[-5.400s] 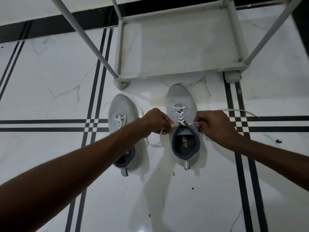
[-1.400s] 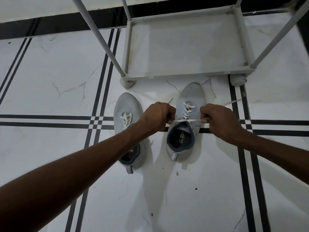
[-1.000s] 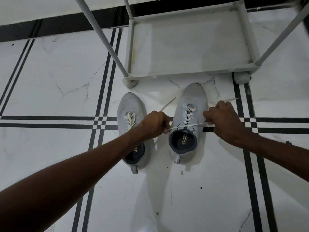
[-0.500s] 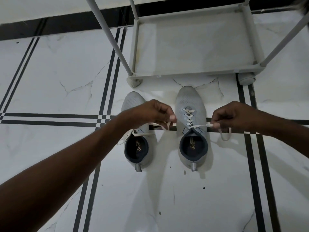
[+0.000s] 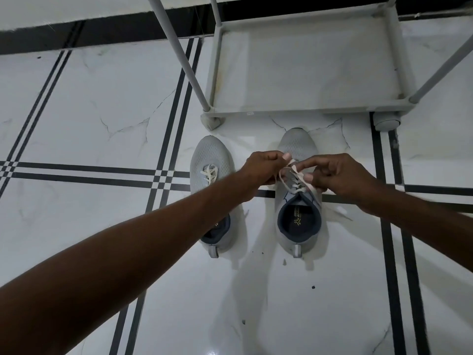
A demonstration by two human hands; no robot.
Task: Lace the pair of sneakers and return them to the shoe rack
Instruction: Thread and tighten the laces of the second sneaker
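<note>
The polished white marble floor (image 5: 102,103), veined and crossed by thin black inlay lines, spreads under and all around both hands. Just beyond them stands the shoe rack (image 5: 309,112), a pale frame of round tubes with a flat, bare bottom shelf. Below the hands sit two grey knit-mesh sneakers with dark padded collars, toes towards the rack. The left sneaker (image 5: 211,157) lies partly under the left forearm, laced only through its lowest eyelets. The right sneaker (image 5: 298,219) lies directly beneath both hands, its criss-cross reaching near the collar.

The left hand (image 5: 261,170) is curled nearly closed, pinching one strand of the flat cream lace (image 5: 297,187). The right hand (image 5: 343,178) pinches the other strand, forefinger extended towards the crossing, other fingers folded.

The flat, smooth-looking lace could slip from a light pinch and slacken the crossings. An uneven pull might skid the light shoe on the glossy floor. The left shoe remains mostly unlaced.
</note>
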